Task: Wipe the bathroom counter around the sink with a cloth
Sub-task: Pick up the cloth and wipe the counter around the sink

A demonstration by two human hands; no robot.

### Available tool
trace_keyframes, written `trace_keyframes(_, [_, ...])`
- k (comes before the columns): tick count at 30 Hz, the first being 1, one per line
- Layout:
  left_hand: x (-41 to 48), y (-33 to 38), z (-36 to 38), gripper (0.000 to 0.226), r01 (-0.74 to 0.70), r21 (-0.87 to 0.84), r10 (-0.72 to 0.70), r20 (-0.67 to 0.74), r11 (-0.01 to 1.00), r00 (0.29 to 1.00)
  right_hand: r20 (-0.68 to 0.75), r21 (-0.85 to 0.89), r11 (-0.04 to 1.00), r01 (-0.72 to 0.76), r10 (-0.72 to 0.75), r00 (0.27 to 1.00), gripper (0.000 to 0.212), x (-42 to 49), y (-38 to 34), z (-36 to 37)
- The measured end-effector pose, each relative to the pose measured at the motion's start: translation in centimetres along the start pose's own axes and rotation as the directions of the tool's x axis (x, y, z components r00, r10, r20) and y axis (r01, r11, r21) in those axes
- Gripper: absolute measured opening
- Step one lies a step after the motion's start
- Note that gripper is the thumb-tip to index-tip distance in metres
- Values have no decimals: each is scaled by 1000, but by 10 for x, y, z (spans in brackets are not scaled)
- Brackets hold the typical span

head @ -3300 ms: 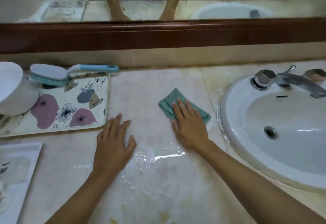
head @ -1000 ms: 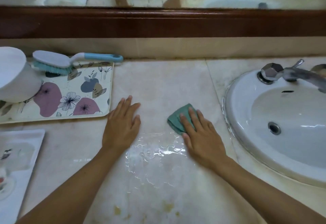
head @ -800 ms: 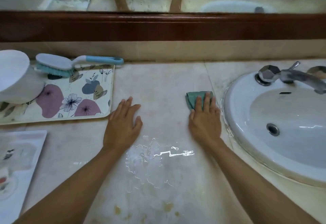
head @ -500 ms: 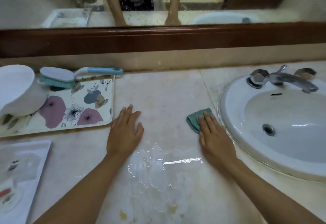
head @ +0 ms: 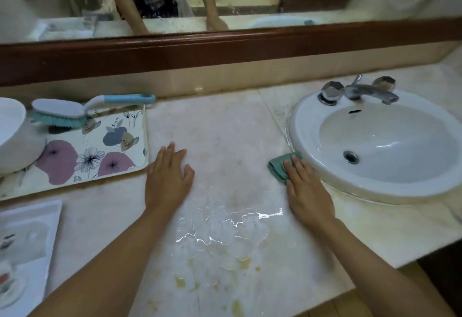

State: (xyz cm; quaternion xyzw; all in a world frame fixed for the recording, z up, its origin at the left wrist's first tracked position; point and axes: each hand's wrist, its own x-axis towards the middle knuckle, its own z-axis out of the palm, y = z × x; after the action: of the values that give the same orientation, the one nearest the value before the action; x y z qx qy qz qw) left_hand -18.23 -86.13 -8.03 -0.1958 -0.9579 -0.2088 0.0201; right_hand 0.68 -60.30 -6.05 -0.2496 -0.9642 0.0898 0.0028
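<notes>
A small green cloth (head: 278, 168) lies folded on the beige marble counter (head: 225, 126), right against the left rim of the white sink (head: 300, 126). My right hand (head: 306, 189) presses flat on the cloth with straight fingers, covering its near half. My left hand (head: 168, 176) rests flat on the counter, fingers straight, just right of the floral tray. A puddle of water (head: 225, 226) shines on the counter between and in front of my hands. Yellowish stains (head: 243, 263) mark the counter nearer the front edge.
A floral tray (head: 120, 151) at the left holds a white bowl (head: 15, 139) and a blue-handled scrub brush (head: 75, 109). A white tray (head: 27, 219) lies at the front left. The chrome faucet (head: 360, 90) stands behind the basin. A wood-framed mirror (head: 225, 49) runs along the back.
My right hand has swept the cloth from mid-counter rightward to the sink's rim, then slid it back along the rim. My left hand has stayed flat in place.
</notes>
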Motion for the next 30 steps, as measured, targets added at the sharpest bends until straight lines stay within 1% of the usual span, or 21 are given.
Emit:
trace_keyframes(3, [2,-4,0,46,-4,-24,4,9,1000,1000,-55,52,987,-151,154,987,54,4,-38,8])
trace_keyframes(4, [2,-4,0,46,-9,-28,9,13,1000,1000,-54,77,984,-161,166,985,55,-4,-51,11])
trace_keyframes(5, [1,-5,0,45,-15,-29,16,14,999,1000,-48,80,990,-113,117,992,55,-16,-62,14])
trace_keyframes(6, [2,-5,-1,45,-22,-32,23,14,999,1000,-28,67,997,-27,29,999,56,-33,-67,15])
trace_keyframes(8, [2,-7,-2,45,-28,-36,29,19,999,999,20,28,990,139,-140,990,58,-70,-59,11])
trace_keyframes(9, [2,-9,-2,46,-32,-36,32,22,999,999,31,13,984,176,-177,984,57,-83,-43,9])
trace_keyframes(10, [2,-10,-2,47,-43,-35,43,21,998,999,34,2,986,169,-169,985,57,-89,-25,5])
trace_keyframes(11, [1,-10,-2,48,-55,-31,56,16,998,998,36,3,994,111,-111,993,57,-91,-6,2])
trace_keyframes(13, [2,-8,-1,48,-51,-24,51,13,998,999,26,19,998,-61,61,998,55,-81,17,-2])
trace_keyframes(15, [2,-6,1,48,-31,-24,31,14,999,999,8,-2,983,-184,184,983,55,-61,10,0])
trace_keyframes(17, [2,-5,0,49,-30,-15,30,8,999,1000,6,-34,969,-244,244,970,56,-43,-16,5])
trace_keyframes(19, [3,-5,-1,47,-26,-22,27,18,999,999,30,-18,974,-227,227,973,57,-35,-47,11])
trace_keyframes(20, [3,-6,-3,46,-23,-30,24,29,999,999,38,1,983,-184,183,982,57,-36,-63,15])
trace_keyframes(21, [2,-7,-4,45,-19,-38,21,42,999,999,37,12,994,-108,107,994,57,-41,-79,19])
trace_keyframes(23, [-5,-9,-9,45,-29,-49,32,71,998,997,34,22,995,95,-96,995,58,-66,-105,26])
trace_keyframes(24, [-12,-10,-13,46,-36,-56,41,86,998,995,41,18,977,214,-214,976,57,-82,-110,27])
trace_keyframes(25, [-24,-12,-17,46,-29,-68,37,105,997,994,76,10,940,341,-340,937,56,-99,-108,27])
trace_keyframes(27, [-57,-16,-28,48,13,-100,2,152,995,988,161,22,826,563,-558,814,55,-121,-87,21])
trace_keyframes(28, [-78,-18,-33,48,35,-111,-15,169,993,985,192,31,775,632,-625,757,54,-121,-71,17])
trace_keyframes(29, [-101,-21,-37,48,56,-119,-36,167,991,985,190,25,743,669,-660,727,54,-116,-56,13])
trace_keyframes(30, [-125,-23,-42,49,84,-125,-66,145,989,987,170,10,746,666,-658,734,53,-106,-45,11])
